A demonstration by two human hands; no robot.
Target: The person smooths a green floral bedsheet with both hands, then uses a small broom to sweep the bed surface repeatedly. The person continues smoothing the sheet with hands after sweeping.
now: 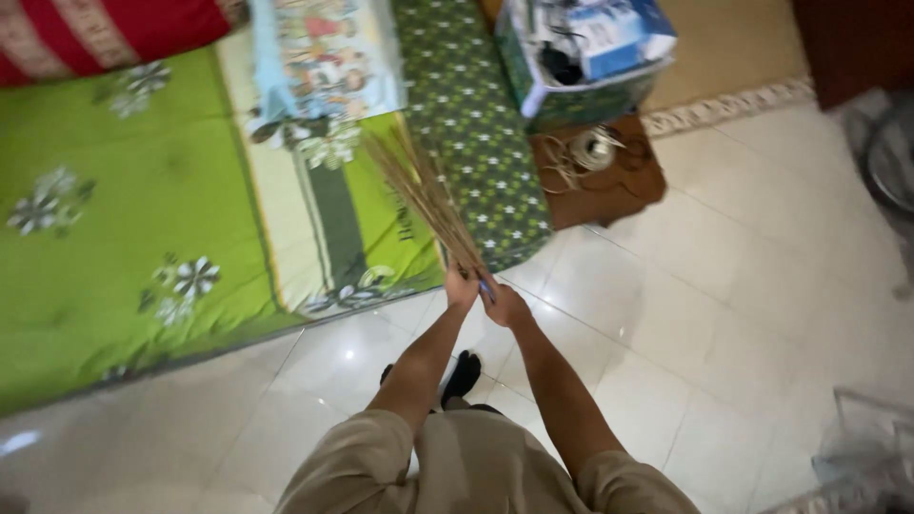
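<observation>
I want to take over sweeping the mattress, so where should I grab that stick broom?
Grip the stick broom at its bound narrow base, where the left hand and right hand meet. Come from the floor side; its bristles fan out over the mattress.

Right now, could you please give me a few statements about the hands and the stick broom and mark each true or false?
1. Both hands, left hand and right hand, grip the base of the stick broom. True.
2. The broom's bristles fan out over the white tiled floor. False: they reach up over the green mattress and its green patterned edge.
3. A brown mat lies on the floor beside the mattress. True.
4. The green box stands on the mattress. False: it stands on the floor beside the mattress, behind the brown mat.
5. A red striped pillow lies at the mattress's far corner. True.
</observation>
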